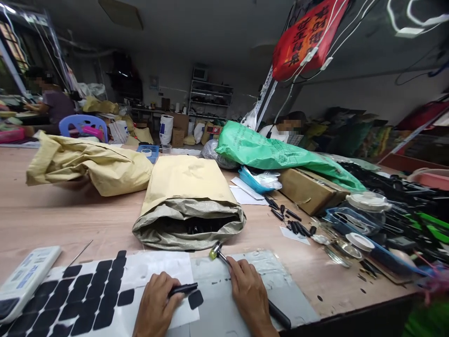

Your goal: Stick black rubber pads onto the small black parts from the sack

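My left hand (157,302) is closed around a thin black rod-like part (183,289), held just above a loose black rounded square pad (195,299) on a white sheet (154,269). My right hand (249,295) grips a small hammer (219,253) by its black handle (278,314); the yellow-tipped head points up and left, over a grey mat (266,267). To the left, a sheet of several black pads (84,299) lies on the white backing.
An open tan sack (187,206) with black parts inside lies just beyond my hands. Another sack (87,164), a green bag (273,152), a cardboard box (308,189), loose black parts (294,224), tape rolls and a calculator-like device (24,278) crowd the wooden table (70,220). Two people sit further back.
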A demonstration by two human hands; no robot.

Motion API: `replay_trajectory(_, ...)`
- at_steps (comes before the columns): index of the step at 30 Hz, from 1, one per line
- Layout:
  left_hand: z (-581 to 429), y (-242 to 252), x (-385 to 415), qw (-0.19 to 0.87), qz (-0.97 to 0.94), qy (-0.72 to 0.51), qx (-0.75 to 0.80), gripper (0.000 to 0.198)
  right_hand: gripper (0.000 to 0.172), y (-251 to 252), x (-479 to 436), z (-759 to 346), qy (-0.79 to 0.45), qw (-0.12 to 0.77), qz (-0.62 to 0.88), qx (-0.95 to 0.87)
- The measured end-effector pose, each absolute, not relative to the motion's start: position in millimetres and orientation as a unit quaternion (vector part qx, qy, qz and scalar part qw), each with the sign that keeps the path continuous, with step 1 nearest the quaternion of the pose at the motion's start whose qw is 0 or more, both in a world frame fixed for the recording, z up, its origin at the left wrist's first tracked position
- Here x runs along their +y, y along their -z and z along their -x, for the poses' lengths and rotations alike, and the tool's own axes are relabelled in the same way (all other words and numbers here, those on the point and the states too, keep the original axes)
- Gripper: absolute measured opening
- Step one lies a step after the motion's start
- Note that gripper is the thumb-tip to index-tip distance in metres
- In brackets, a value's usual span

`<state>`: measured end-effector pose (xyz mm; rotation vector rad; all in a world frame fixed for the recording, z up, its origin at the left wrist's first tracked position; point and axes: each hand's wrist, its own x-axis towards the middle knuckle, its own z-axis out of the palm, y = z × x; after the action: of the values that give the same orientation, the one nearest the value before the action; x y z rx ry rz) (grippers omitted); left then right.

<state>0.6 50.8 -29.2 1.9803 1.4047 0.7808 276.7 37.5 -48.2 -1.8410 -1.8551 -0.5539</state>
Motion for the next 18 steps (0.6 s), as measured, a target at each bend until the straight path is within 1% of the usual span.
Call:
replay_trajectory(5,-1,38,51,0.268,-0.750,-0.318,0.515,0.019,0.030,57,39,-281,0.219,0.239,0.660,-0.678)
replay_trajectory(9,0,28,52,0.285,-0.748,-0.275,0.534,0.014,0.031,56,39,-280,0.213,0.244,0.657,-0.681)
replay_trajectory(13,1,14,51,0.299,-0.741,-0.252,0.547,0.014,0.033,46,35,-275,0.182,0.214,0.675,-0.682)
replay_trajectory(18,2,6,51,0.272,-0.755,-0.248,0.543,0.015,0.034,34,32,-268,0.150,0.175,0.703,-0.673)
